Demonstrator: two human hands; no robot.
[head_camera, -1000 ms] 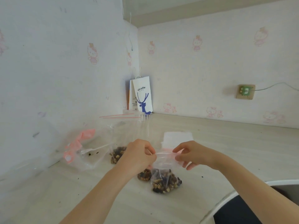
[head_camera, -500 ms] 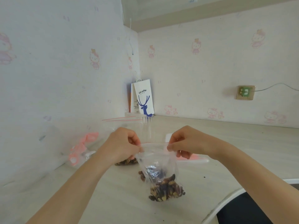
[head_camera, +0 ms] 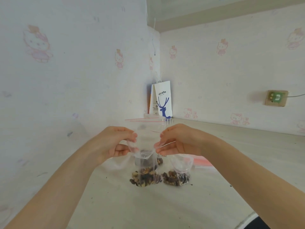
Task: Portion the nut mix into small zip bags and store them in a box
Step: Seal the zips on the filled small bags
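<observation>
With thumb and curled fingers, our left hand (head_camera: 115,142) and right hand (head_camera: 178,141) pinch the top corners of the small zip bag (head_camera: 145,162), just beside a second filled bag (head_camera: 177,177).

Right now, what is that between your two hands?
In the head view, a clear zip bag hangs between the left hand and the right hand, both pinching its top; nuts sit at its bottom.

Left hand (head_camera: 113,142): bare; forearm uncovered down to the frame's edge.
Right hand (head_camera: 181,141): bare; forearm uncovered likewise.
Fingers (head_camera: 132,135): short, rounded nails.
Clothing (head_camera: 260,224): dark fabric in the lower right corner; which garment cannot be told.
</observation>
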